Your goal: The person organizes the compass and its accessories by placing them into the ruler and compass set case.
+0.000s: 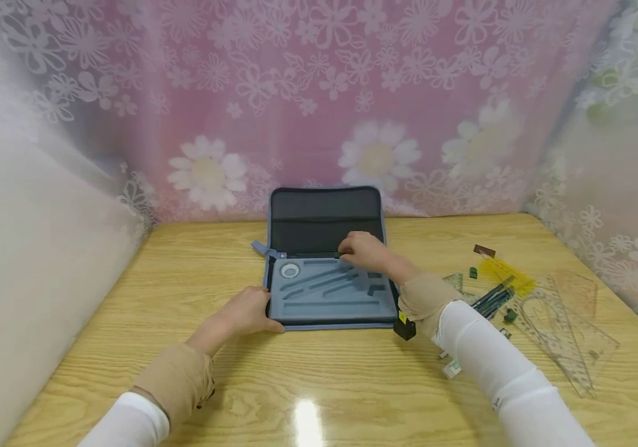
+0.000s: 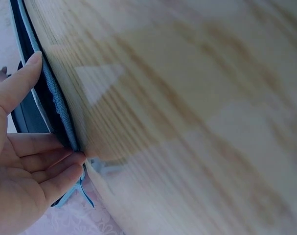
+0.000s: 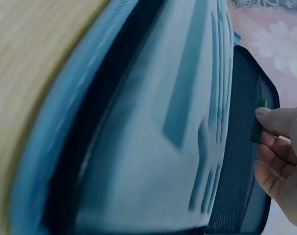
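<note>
An open zip case (image 1: 326, 203) with a dark lining stands on the table, its lid raised at the back. Inside it lies a grey-blue molded tray (image 1: 332, 315) with long slots and a white ring (image 1: 289, 270) at its back left. My left hand (image 1: 247, 310) grips the case's front left corner, thumb at the front and fingers along the side. My right hand (image 1: 366, 251) is over the back of the tray, in front of the lid. Between its thumb and fingers it pinches a small green block (image 3: 257, 122), seen in the right wrist view.
On the right of the wooden table lie clear rulers and set squares (image 1: 567, 323), dark pencils (image 1: 492, 301), a yellow translucent sheet (image 1: 505, 275), a brown strip (image 1: 484, 251) and small green pieces (image 1: 510, 315). A black box (image 1: 405, 328) sits by the case's front right corner.
</note>
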A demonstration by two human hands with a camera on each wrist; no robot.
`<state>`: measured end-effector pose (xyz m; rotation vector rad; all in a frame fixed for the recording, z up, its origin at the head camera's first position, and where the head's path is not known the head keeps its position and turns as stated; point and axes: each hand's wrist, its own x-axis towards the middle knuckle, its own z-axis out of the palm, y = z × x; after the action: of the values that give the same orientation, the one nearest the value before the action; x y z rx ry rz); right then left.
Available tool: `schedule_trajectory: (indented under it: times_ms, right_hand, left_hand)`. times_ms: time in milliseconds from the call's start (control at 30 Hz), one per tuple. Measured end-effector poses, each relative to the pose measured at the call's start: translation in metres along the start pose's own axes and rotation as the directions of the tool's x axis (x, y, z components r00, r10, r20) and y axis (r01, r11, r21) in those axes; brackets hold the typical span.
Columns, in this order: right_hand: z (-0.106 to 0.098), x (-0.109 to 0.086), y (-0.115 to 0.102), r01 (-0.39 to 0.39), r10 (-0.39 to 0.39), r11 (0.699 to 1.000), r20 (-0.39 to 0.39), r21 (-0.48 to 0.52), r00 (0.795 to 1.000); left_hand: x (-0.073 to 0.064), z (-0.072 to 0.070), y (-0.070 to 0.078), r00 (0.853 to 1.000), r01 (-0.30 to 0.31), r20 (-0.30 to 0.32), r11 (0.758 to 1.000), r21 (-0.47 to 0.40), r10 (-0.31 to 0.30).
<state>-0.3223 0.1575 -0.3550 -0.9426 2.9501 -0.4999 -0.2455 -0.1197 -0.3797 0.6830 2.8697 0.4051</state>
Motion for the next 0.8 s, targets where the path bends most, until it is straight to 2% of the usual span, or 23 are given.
schedule_trajectory:
  times_ms: [400, 533, 800]
  right_hand:
    - [0.019, 0.023, -0.006, 0.023, -0.021, 0.998, 0.045, -0.052, 0.999]
    - [0.024, 0.025, -0.009, 0.053, -0.048, 0.994, 0.057, -0.093, 0.997]
    - [0.026, 0.027, -0.015, 0.055, -0.049, 0.99, 0.05, -0.132, 0.998]
  left_hand:
    - [0.001, 0.001, -0.002, 1.0, -0.014, -0.016, 1.0, -0.003, 0.014]
    - [0.0, 0.003, -0.001, 1.0, -0.013, -0.015, 1.0, -0.013, 0.013]
    - [-0.001, 0.002, -0.002, 1.0, -0.015, -0.021, 1.0, -0.002, 0.015]
